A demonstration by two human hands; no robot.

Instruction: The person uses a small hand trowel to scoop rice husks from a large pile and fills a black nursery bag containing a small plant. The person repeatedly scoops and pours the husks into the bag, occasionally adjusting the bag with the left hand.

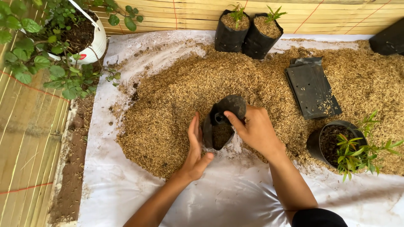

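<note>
two hands work one black grow bag point(222, 126): right hand point(254, 130) pinches its rim, left hand point(195, 147) open, scooping rice husk point(176, 96); best hold the mouth wide and low.

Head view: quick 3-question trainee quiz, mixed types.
1. True or false: the right hand grips the rim of the black grow bag.
2. Where is the left hand? A) on the white pot B) open, beside the bag, against the husk pile C) on the flat bags
3. How many filled bags with seedlings stand at the far edge?

Key: 1 true; 2 B; 3 two.
</note>
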